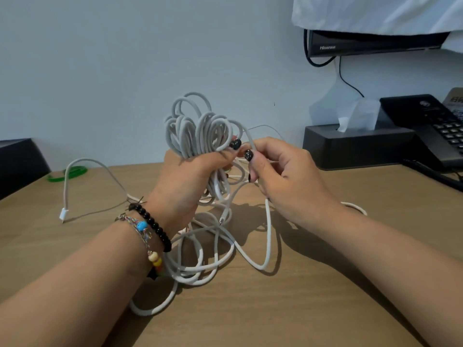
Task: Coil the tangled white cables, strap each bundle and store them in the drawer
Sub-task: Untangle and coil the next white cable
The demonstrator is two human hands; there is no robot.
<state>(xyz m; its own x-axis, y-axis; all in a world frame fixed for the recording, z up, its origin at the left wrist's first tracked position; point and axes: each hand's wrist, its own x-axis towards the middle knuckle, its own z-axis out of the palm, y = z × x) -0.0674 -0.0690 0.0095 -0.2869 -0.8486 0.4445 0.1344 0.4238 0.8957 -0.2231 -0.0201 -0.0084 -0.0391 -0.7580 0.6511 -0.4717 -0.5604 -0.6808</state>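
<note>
Pale wall stands behind a wooden counter (325, 284) with a dark edge at its far left. At the middle, the left hand (185, 181) has its grip curled round a bunch of white cable loops (195, 126), which fan upward above the grip, while more strands hang from under it. Just to the right of that grip, the right hand (283, 171) pinches a single strand (250, 139) between thumb and forefinger, the other fingers curled loosely; this strand runs up from the pinch into the held loops. Both hands are nearly touching at the fingertips.

Below the two grips, the tangled white cables (213, 254) lie spread on the counter in loose, crossing loops. One cable arcs away to the left of the left grip and ends in a white plug (64, 214) lying on the wood. Farther left and beyond it lies a green strap (72, 172).

Beaded bracelets (152, 229) sit on the left wrist. Well to the right of the right grip stand a black tissue box (355, 146) and a black telephone (436, 126); above them a monitor (370, 45) is half covered by white cloth (375, 13).
</note>
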